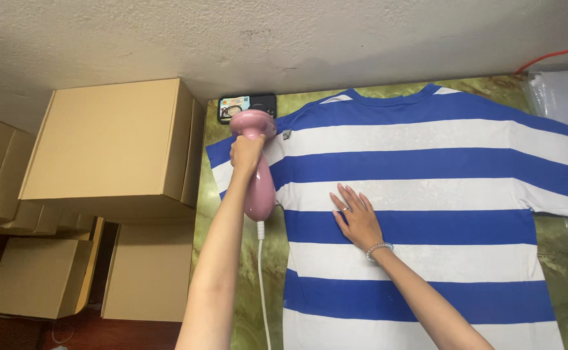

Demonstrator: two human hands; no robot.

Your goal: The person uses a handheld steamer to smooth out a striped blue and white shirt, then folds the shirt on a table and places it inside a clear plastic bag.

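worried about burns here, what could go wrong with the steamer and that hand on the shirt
1. The right hand lies flat on the striped shirt, close to the pink steamer held by the left hand; steam might reach the fingers.
2. The white cord hangs beside the left arm and could snag.

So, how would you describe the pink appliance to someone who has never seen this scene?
Find the blue and white striped shirt spread flat on the green table. At the shirt's sleeve nearest the cardboard boxes, the left hand holds a handheld steamer. It is the only pink thing here, with a white cord trailing from its base.
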